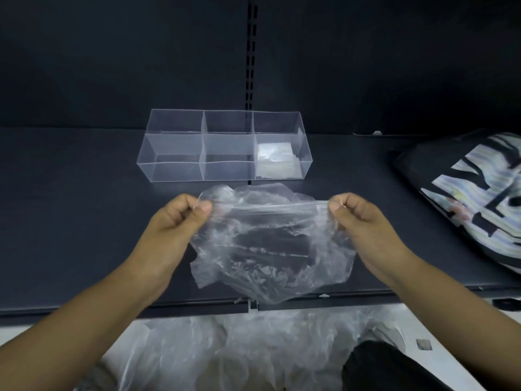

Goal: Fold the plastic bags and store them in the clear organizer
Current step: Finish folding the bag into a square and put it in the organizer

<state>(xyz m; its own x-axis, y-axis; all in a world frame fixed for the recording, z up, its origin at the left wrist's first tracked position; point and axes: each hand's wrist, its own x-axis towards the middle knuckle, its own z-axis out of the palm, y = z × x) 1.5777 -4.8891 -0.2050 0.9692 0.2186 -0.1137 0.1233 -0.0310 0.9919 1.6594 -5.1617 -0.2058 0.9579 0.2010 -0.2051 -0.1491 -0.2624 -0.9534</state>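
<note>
Two pinches, left grip (177, 218) and right grip (363, 218) holding plastic bag (267, 244), stretched between them

Clear bag (267, 244), dark shelf (70, 210), perhaps striped cushion (476, 190)

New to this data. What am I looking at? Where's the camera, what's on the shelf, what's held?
No robot here: a person's two bare hands. One picture, from a head-worn camera looking forward and down. The left hand and right hand each pinch an end of a crumpled clear plastic bag, stretched between them above a dark shelf. On it stands the clear organizer, folded bags in a right-end compartment. A black printed bag lies at right; more loose plastic bags lie below the shelf.
</note>
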